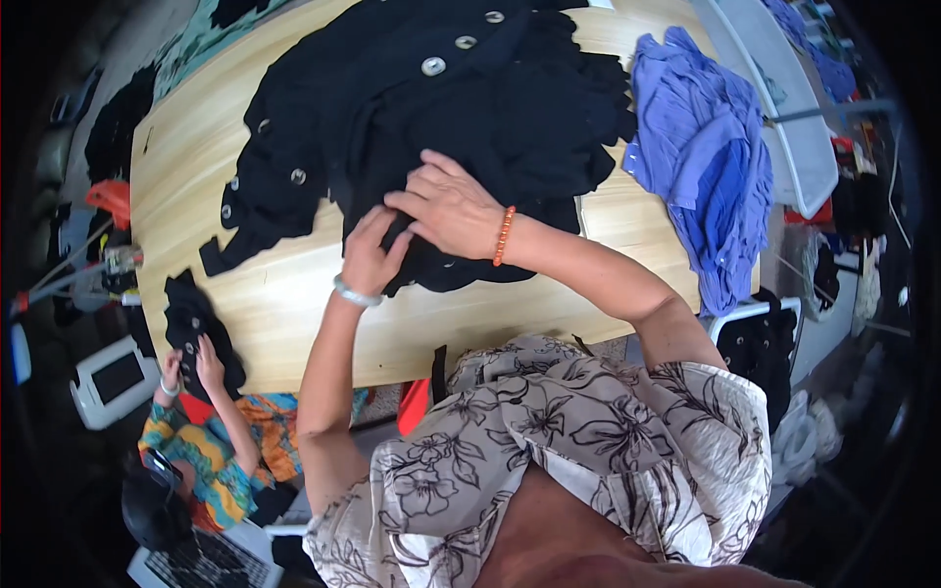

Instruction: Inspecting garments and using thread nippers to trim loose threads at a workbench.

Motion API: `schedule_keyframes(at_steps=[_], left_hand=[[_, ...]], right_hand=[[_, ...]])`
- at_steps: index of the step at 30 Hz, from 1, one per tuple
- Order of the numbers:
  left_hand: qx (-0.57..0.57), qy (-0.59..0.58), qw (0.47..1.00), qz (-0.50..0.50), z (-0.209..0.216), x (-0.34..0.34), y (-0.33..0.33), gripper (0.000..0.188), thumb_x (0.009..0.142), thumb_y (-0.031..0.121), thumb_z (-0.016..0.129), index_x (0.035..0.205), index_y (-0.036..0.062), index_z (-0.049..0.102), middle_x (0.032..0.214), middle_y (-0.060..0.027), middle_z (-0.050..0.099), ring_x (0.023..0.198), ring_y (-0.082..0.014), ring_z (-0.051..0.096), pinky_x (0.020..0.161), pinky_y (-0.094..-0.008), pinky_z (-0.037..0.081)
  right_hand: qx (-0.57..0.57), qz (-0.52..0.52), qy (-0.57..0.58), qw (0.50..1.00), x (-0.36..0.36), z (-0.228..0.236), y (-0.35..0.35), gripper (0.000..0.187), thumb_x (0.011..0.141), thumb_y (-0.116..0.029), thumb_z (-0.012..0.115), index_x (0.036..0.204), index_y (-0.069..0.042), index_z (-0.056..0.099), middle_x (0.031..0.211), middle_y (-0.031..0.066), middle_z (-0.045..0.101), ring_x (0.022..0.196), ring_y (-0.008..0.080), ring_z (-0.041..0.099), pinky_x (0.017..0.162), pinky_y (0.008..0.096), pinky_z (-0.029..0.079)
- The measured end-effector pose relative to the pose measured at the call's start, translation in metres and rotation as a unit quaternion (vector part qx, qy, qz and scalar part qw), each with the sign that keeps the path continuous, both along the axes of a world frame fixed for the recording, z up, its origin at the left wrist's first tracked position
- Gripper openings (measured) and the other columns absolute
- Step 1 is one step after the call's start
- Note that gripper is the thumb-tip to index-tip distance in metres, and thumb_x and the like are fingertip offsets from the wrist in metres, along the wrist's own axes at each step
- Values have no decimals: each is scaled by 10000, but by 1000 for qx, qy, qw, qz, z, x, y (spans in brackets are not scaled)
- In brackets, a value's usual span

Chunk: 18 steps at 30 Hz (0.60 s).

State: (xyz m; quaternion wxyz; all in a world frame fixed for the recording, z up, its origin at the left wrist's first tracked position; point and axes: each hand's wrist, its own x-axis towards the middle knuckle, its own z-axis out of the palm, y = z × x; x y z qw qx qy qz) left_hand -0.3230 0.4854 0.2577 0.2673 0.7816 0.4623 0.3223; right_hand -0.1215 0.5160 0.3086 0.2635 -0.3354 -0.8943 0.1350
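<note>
A black garment (441, 118) with round metallic rings or buttons is spread over the wooden table in front of me. My left hand (368, 257), with a pale bangle at the wrist, is at its near part, fingers bent onto the cloth; the fingertips are partly lost against the fabric. Just right of it, my right hand (451, 208) rests across the cloth with its fingers stretched out and apart. Its fingertips come close to my left fingers. An orange beaded bracelet (504, 236) circles my right wrist.
Blue-purple garments (701, 147) are heaped at the table's right edge, beside a pale grey trough (804, 147). At the table's near left corner, a co-worker (201, 441) handles another black piece (196, 318) with both hands. The wooden table (284, 323) ends just before my body.
</note>
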Motion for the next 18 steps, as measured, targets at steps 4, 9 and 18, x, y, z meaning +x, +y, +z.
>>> schedule_keyframes(at_steps=[4, 9, 18], left_hand=[[-177, -75, 973, -126, 90, -20, -11, 165, 802, 82, 712, 902, -33, 649, 739, -90, 575, 656, -184, 542, 617, -281, 441], [-146, -93, 971, -163, 147, -3, -17, 75, 835, 39, 659, 834, -33, 639, 676, -75, 536, 604, -163, 489, 552, -277, 384], [46, -362, 931, -11, 224, -72, -19, 364, 965, 249, 536, 1155, -61, 543, 1038, -127, 607, 887, -170, 613, 842, -299, 494]], right_hand=[[-222, 111, -4, 969, 24, 35, -7, 234, 795, -236, 688, 907, -48, 602, 782, 85, 608, 816, 299, 609, 754, 441, 471], [-254, 116, 71, 958, 40, 62, -38, 333, 795, -291, 671, 882, 19, 584, 799, 135, 590, 729, 321, 615, 652, 418, 473], [-387, 27, 135, 912, 145, 153, -67, 138, 832, -84, 692, 911, 3, 620, 746, 42, 610, 659, 87, 579, 578, 236, 446]])
